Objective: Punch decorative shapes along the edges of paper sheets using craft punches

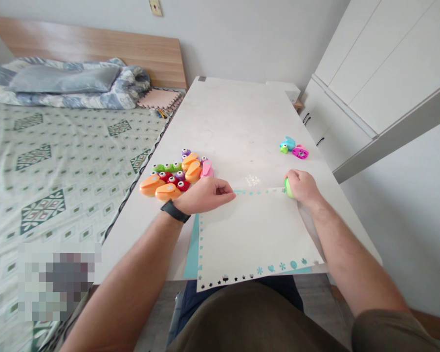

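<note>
A white sheet of paper [256,234] lies in front of me over a light blue sheet [191,249]. Small shapes such as stars and flowers are punched along its edges. With thumb and fingers together, my left hand [214,193] pinches the sheet near its far left corner. My right hand [302,186] is wrapped round a green craft punch [289,188], set on the far right corner of the paper. The punch is partly hidden by my fingers. Small white paper cutouts [253,180] lie just beyond the sheet's far edge.
Several colourful craft punches [165,183] are grouped on the left of the white table [238,117]. At the right back are a blue punch [288,143] and a magenta punch [300,152]. A bed [84,146] adjoins the table's left; white cabinets [381,63] stand right.
</note>
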